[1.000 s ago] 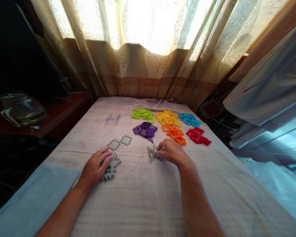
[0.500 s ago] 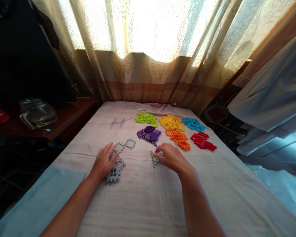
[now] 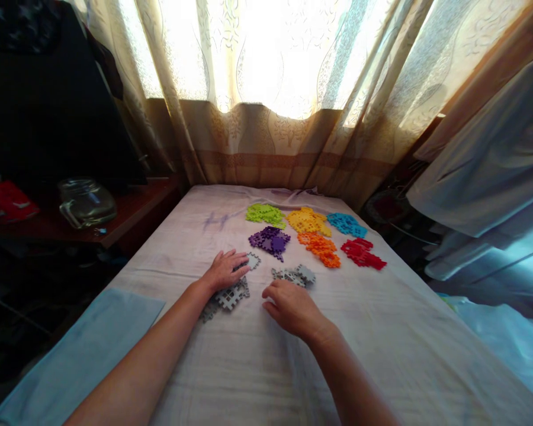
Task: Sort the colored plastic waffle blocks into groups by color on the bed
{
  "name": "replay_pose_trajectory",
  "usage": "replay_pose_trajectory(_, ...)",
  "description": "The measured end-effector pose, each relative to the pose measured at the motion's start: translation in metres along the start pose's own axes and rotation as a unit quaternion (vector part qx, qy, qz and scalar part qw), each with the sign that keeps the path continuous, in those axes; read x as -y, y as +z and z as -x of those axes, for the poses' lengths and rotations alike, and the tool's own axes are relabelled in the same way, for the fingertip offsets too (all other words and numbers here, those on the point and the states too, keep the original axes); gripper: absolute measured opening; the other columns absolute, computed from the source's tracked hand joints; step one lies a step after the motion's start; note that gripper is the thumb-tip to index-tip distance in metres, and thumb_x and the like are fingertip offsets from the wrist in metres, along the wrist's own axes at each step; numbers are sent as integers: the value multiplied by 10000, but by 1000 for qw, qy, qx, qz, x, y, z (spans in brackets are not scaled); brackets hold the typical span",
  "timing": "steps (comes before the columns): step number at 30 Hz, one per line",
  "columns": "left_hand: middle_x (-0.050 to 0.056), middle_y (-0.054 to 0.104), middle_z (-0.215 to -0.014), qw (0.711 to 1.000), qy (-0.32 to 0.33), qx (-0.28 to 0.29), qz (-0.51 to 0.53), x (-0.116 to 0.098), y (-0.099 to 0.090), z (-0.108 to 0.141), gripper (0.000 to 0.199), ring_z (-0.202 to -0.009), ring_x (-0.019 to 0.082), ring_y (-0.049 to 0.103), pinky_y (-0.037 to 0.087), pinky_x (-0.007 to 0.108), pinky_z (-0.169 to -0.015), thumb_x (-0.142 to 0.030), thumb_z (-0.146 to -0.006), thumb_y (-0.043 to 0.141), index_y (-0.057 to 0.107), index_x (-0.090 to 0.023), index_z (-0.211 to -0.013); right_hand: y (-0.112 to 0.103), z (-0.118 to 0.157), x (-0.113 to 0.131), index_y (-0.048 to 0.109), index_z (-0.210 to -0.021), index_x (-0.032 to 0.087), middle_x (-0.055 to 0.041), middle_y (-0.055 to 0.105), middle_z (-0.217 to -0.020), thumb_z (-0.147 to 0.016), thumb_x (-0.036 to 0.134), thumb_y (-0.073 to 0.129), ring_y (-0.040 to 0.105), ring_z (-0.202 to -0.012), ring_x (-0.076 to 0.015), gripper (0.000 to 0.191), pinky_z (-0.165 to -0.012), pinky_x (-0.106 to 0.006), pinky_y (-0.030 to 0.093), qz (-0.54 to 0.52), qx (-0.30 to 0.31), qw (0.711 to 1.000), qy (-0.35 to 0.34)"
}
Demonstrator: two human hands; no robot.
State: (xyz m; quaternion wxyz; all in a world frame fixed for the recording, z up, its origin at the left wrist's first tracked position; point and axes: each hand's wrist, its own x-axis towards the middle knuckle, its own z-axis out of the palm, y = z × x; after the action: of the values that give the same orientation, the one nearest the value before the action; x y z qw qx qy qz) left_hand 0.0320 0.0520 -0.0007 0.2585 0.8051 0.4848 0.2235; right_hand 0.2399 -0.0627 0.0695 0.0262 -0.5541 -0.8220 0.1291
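Observation:
My left hand (image 3: 226, 270), fingers spread, lies over grey notched pieces (image 3: 231, 296) left of centre; another grey piece (image 3: 252, 261) shows just past its fingertips. My right hand (image 3: 291, 305) hovers or rests just in front of a second grey group (image 3: 299, 275), its fingers curved and apart with nothing visible between them. Whether the right fingers touch that group is unclear. Beyond the hands lie piles of similar pieces: purple (image 3: 270, 241), lime green (image 3: 265, 215), yellow (image 3: 308, 220), orange (image 3: 322, 249), blue (image 3: 346, 225) and red (image 3: 363, 253).
A pale sheet (image 3: 257, 367) covers the surface. Light blue cloth (image 3: 98, 337) lies at its left edge. A glass jar (image 3: 87, 203) stands on a dark red shelf at the left. Curtains hang behind; light fabric (image 3: 475, 160) hangs at the right.
My left hand and the grey pieces under it have moved right. My right hand has come nearer to me, and its grey group now shows more pieces, spread farther right.

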Motion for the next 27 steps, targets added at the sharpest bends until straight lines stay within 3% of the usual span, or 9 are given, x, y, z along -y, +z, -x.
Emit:
replay_pose_trajectory(4, 29, 676, -1245, 995, -6, -22, 99, -6, -1, 22, 448, -1284, 281, 513, 259, 509, -1146, -635, -789, 533, 739, -296, -998, 20, 12, 15, 657, -1140, 216, -77, 665, -1120, -905, 270, 530, 598, -1050, -203, 273, -897, -295, 444, -25, -30, 999, -4)
replay_pose_trajectory(8, 75, 709, -1171, 970, -53, -105, 213, -4, -9, 50, 627, -1135, 251, 628, 445, 436, -1032, -695, -835, 403, 709, -208, -1086, 37, 13, 33, 593, -1254, 196, -108, 596, -1281, -843, 370, 638, 523, -1181, -238, 448, -1007, -351, 408, -72, -114, 991, -21)
replay_pose_trajectory(13, 145, 674, -1225, 917, -112, -214, 318, 1, -16, 94, 701, -1161, 254, 619, 470, 429, -1014, -710, -850, 369, 664, -140, -1131, 56, 2, 51, 570, -1280, 199, -103, 582, -1318, -781, 432, 695, 474, -1228, -274, 565, -1046, -416, 368, -93, -152, 983, -42)
replay_pose_trajectory(18, 174, 656, -1247, 865, -142, -263, 402, -2, -15, 116, 690, -1190, 276, 600, 475, 451, -1021, -743, -774, 486, 672, -138, -1049, 63, 0, 56, 629, -1165, 222, -64, 654, -1184, -812, 357, 660, 524, -1132, -237, 379, -1004, -364, 377, -85, -166, 982, -42)
replay_pose_trajectory(21, 159, 684, -1198, 832, -157, -280, 452, -3, -14, 118, 653, -1161, 278, 616, 477, 451, -1025, -732, -707, 594, 689, -148, -983, 63, 2, 52, 625, -1160, 218, -62, 659, -1169, -817, 343, 657, 533, -1114, -221, 366, -1003, -341, 374, -90, -196, 976, -37)
replay_pose_trajectory(23, 158, 692, -1181, 828, -156, -282, 460, -3, -14, 119, 649, -1126, 281, 634, 490, 459, -1007, -734, -692, 610, 692, -149, -962, 64, 5, 41, 610, -1180, 209, -69, 654, -1184, -822, 334, 651, 535, -1124, -212, 381, -1012, -333, 371, -98, -228, 969, -20)
replay_pose_trajectory(27, 152, 704, -1149, 822, -153, -272, 476, -3, -18, 119, 632, -1066, 274, 657, 514, 443, -966, -716, -683, 634, 701, -144, -944, 69, 15, -3, 602, -1174, 177, -105, 660, -1162, -836, 328, 607, 551, -1106, -231, 371, -985, -362, 397, -96, -344, 932, 60)
